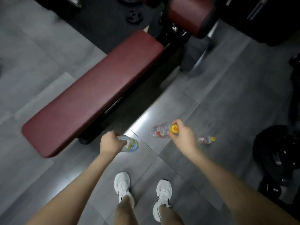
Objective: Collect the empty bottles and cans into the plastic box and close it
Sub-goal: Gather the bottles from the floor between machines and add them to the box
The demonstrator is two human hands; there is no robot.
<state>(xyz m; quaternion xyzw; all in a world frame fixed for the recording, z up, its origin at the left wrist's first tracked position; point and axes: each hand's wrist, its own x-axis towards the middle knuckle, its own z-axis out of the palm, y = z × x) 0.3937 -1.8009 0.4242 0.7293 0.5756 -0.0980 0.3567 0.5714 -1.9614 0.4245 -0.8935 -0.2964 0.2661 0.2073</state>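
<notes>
My left hand grips the neck of a clear bottle with a blue and yellow label, which hangs over the grey floor. My right hand holds a clear bottle with a red label by its yellow cap. Another small clear bottle with a red label and yellow cap lies on the floor just right of my right hand. The plastic box is not in view.
A dark red padded gym bench runs diagonally on the left, with its upright pad at the top. Black weight plates sit on the floor at the right. My feet in white shoes stand on grey tiles.
</notes>
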